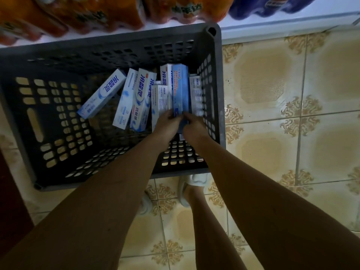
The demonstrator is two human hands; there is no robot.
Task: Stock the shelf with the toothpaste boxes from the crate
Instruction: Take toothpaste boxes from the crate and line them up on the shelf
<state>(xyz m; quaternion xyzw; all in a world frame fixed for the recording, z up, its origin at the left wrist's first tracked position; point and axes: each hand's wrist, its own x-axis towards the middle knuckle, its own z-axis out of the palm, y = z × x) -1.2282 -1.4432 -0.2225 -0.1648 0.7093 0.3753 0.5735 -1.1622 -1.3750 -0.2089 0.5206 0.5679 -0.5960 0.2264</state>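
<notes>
A floor of glossy beige tiles (pixel 292 117) with brown ornamental corner motifs is seen on the right and at the bottom. Along the top edge, shrink-wrapped packs of orange drink bottles (pixel 81 14) are stacked beside a pack of blue-labelled bottles (pixel 272 5). White shoes (pixel 191 187) are worn on the tiles near the bottom centre.

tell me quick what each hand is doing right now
Left hand: closed, gripping the near end of the blue toothpaste box inside the crate.
Right hand: closed, gripping the same blue box.
</notes>
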